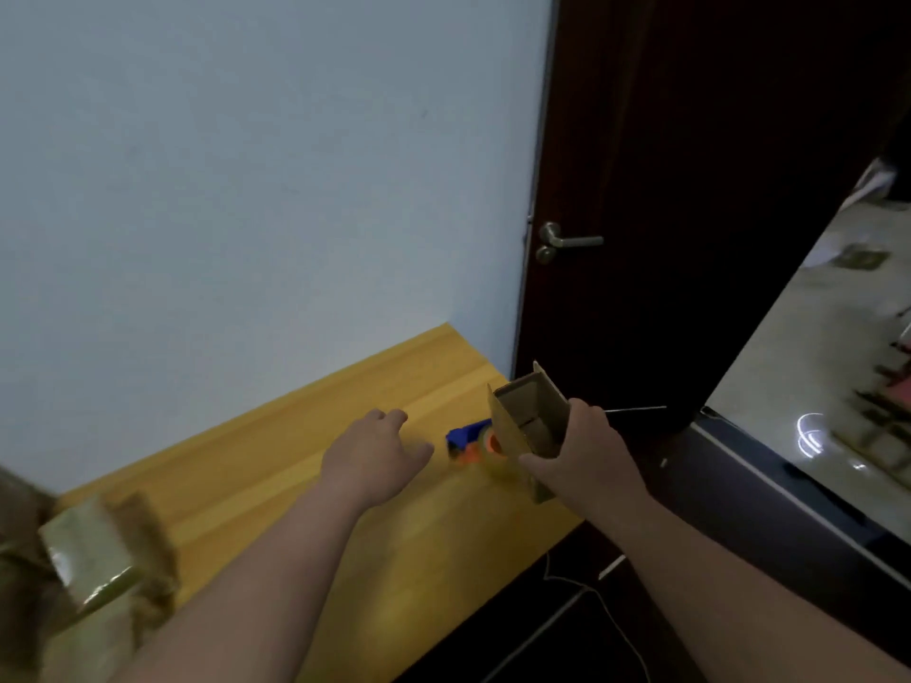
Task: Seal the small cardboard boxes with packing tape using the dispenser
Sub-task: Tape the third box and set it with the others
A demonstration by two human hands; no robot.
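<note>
I am looking down at a yellow wooden table [276,490] that is running diagonally from the lower left toward the centre right of the frame, against a pale wall [256,165]. My right hand [586,456] is holding a small cardboard box [530,421] right of centre, its fingers wrapping around the box's lower side while the flaps are standing open and pointing up. The box is sitting above the right end of the table, tilted toward me so I am seeing into its hollow.

My left hand [377,448] is hovering over the middle of the table, palm down, its fingers loosely curled and grasping nothing. Between the two hands, the tape dispenser [468,438] is lying on the table, blue at its handle and orange near the clear tape roll, partly hidden behind the box. The left hand is near it but apart from it.

In the lower left corner, blurred by motion, more cardboard boxes [93,559] are showing, the top one glossy with tape. At the upper right a dark door [690,189] with a metal lever handle [567,241] is standing beside the wall, and a shiny floor [828,362] is showing beyond it.
</note>
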